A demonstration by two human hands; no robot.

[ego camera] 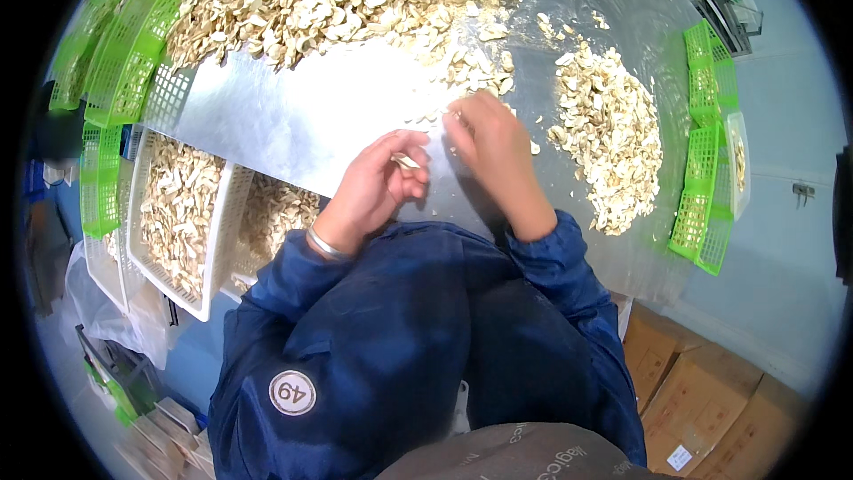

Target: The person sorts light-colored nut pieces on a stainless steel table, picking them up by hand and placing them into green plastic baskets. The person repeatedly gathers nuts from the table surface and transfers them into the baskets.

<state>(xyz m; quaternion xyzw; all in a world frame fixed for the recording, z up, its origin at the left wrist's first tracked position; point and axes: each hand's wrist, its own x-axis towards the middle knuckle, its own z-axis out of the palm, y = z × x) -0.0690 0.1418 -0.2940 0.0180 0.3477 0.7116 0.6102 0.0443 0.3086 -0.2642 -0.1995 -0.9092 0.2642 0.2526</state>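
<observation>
My left hand (pixel 381 179), with a silver bangle at the wrist, is palm up over the metal table (pixel 266 113). A pale dried slice (pixel 405 161) lies between its curled fingers. My right hand (pixel 492 137) is bent over the table, its thumb and fingertips at the near edge of a scatter of pale slices (pixel 476 70); whether it pinches one is hidden. Beyond both hands spreads a large heap of dried slices (pixel 320 0). A smaller pile of similar slices (pixel 610 140) lies to the right of my right hand.
White perforated baskets of slices (pixel 176 213) stand at the left, below the table's edge. Green plastic baskets line the left side (pixel 136 47) and right side (pixel 703 193). Cardboard boxes (pixel 700 400) are stacked at lower right. Glare whitens the table's middle.
</observation>
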